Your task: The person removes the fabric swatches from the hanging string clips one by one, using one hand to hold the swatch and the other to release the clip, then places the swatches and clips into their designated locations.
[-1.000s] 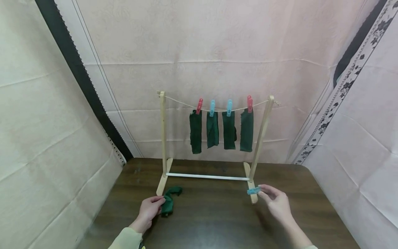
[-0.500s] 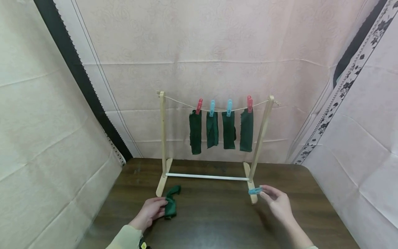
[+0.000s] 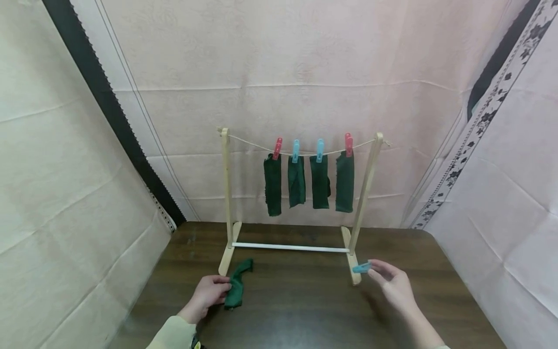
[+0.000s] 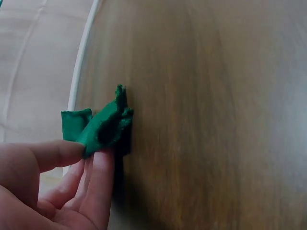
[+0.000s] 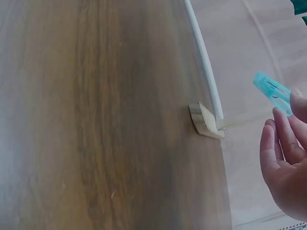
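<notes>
In the head view my left hand (image 3: 206, 296) pinches the edge of a small green sock (image 3: 236, 287), which droops beside the fingers above the table. From the left wrist, the sock (image 4: 98, 127) shows an open, ragged end between thumb and fingers. My right hand (image 3: 395, 285) holds a light blue clothespin (image 3: 361, 268) between thumb and fingertips, over the right foot of a wooden drying rack (image 3: 369, 182). The clothespin (image 5: 272, 91) points away from the fingers in the right wrist view. Several dark green socks (image 3: 272, 186) hang from the rack's string (image 3: 250, 142), under red and blue clothespins.
A white crossbar (image 3: 289, 247) joins the rack's two wooden feet near the back of the brown table (image 3: 296, 310). Pale fabric (image 3: 305, 58) hangs behind the rack, with more fabric walls on the left (image 3: 78, 169) and right (image 3: 501, 218).
The green sock has changed its droop in my left hand, its lower end now swung left and hanging straighter. My right hand has drifted slightly right with the clothespin.
</notes>
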Motion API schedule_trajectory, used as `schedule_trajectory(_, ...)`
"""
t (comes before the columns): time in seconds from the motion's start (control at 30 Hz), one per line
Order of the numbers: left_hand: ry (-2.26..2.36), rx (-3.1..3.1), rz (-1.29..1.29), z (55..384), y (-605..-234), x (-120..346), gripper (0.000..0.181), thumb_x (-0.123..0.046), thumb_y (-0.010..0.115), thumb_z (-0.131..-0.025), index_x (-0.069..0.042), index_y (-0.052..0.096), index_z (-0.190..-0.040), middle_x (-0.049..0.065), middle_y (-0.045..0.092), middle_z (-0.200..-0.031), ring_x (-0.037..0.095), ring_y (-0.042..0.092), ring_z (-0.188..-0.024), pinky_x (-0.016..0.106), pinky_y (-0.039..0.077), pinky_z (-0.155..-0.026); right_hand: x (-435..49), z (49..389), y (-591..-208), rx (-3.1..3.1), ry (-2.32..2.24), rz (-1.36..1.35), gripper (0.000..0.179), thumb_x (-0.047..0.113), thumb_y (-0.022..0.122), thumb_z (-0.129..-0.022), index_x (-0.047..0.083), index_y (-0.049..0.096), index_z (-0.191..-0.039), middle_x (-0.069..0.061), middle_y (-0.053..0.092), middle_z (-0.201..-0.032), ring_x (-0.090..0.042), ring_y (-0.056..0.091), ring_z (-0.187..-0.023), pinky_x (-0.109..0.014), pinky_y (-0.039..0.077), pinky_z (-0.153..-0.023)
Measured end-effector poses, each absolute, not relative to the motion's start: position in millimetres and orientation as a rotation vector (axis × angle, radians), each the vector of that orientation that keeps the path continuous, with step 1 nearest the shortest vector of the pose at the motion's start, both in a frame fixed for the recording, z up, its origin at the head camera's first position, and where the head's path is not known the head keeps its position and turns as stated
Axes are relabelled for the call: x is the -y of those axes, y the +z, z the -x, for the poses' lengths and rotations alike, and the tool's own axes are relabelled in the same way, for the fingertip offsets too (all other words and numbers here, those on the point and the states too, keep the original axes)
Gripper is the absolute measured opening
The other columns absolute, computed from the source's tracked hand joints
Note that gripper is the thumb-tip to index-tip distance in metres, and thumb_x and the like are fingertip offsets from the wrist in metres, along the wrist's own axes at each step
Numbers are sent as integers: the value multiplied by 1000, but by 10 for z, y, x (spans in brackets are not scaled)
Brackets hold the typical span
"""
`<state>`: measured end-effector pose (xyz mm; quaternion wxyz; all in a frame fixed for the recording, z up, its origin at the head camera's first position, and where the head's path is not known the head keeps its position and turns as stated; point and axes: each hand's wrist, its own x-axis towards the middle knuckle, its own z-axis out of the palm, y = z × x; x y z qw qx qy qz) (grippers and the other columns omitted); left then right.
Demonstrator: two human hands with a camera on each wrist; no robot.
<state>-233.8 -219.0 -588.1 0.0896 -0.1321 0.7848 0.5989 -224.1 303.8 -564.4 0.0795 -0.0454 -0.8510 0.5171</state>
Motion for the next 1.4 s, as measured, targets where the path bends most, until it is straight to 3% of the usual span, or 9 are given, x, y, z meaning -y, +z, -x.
schedule_trajectory(0.1,1720,-2399,357,2330,-5887,2203,24,-1,73,-97,9,74,-118,11,74,-100,18,69,-75,35,62,-66,-3086,2210,-5672,2579,1555,142,46,33,73,-104,7,68,-141,-15,72,-134,-18,69,-120,-24,50,-97)
schedule_trajectory(0.2,1673,-2450,332,2333,-5915,2225,20,-2,74,-95,7,75,-113,10,74,-95,19,69,-73,36,62,-65,-3121,2170,-5695,2607,1569,151,48,34,72,-105,8,65,-145,-17,70,-137,-38,64,-130,-41,51,-106)
schedule_trajectory(0.33,1615,-2516,307,2337,-5962,2250,17,-2,77,-93,6,77,-108,8,73,-90,20,69,-68,37,62,-62,-3183,2132,-5751,2620,1588,157,50,33,72,-105,7,63,-147,-19,69,-139,-40,62,-132,-59,47,-111)
schedule_trajectory(0.6,1497,-2658,251,2340,-5983,2277,13,-7,81,-92,3,80,-100,6,73,-77,18,67,-59,34,59,-54,-3348,2110,-5847,2666,1552,172,48,29,73,-104,4,64,-145,-18,71,-135,-38,66,-127,-54,51,-107)
schedule_trajectory(0.9,1381,-2748,212,2371,-5934,2304,10,-11,82,-93,-2,81,-95,3,72,-74,17,67,-57,32,56,-54,-3462,2064,-5915,2752,1488,221,48,25,74,-104,1,64,-144,-17,72,-134,-39,65,-129,-51,51,-107)
schedule_trajectory(1.4,1420,-2741,201,2437,-5913,2332,12,-11,81,-94,0,80,-100,3,73,-77,19,67,-59,33,57,-55,-3533,2095,-5997,2835,1432,265,49,23,71,-105,-4,61,-144,-21,71,-134,-45,64,-128,-66,46,-107)
